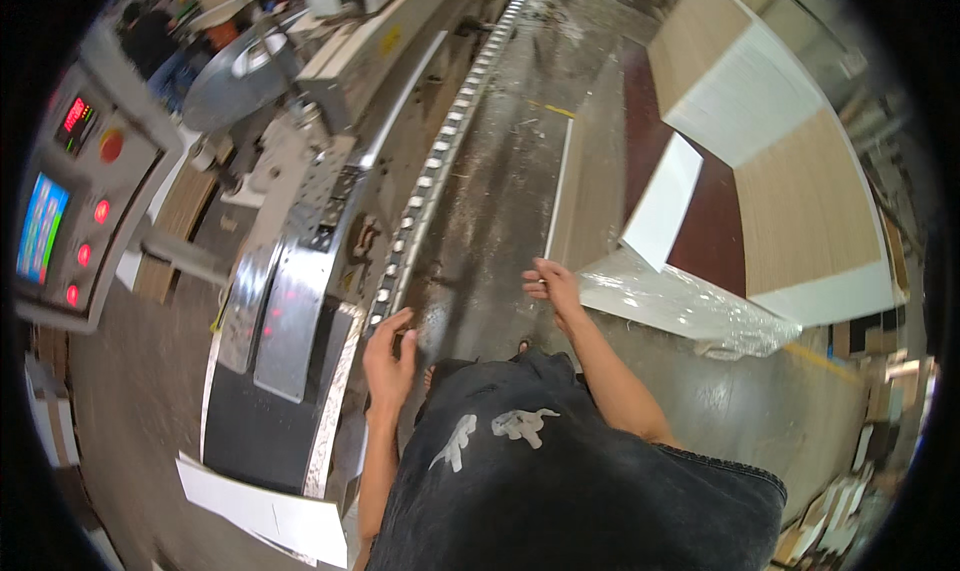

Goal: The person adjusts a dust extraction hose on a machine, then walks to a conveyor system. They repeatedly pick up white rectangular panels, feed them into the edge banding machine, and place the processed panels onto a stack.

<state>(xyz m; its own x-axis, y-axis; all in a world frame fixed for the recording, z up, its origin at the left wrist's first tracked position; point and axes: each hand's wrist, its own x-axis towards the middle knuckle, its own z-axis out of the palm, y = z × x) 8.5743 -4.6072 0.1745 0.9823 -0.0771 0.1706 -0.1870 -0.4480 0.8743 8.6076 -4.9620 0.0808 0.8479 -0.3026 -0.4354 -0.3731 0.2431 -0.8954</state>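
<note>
My left hand (390, 363) hovers beside the metal edge of a long machine (290, 316), its thumb apart from the fingers and nothing in it. Out in front of me, my right hand (555, 289) is raised with loosely bent fingers, and I see nothing held there. It is nearest a stack of boards (592, 186) on the right, partly wrapped in clear plastic film (665, 306). A narrow white panel (663, 203) lies on that stack. Another white panel (265, 509) rests at the machine's near end, by my left forearm.
A control box (100, 181) with a lit screen and red buttons stands at the left. A row of white rollers (425, 176) runs along the machine. Large wood-grain boards (810, 176) stand at the right. Farther off, at upper left, a person (155, 46) is partly visible.
</note>
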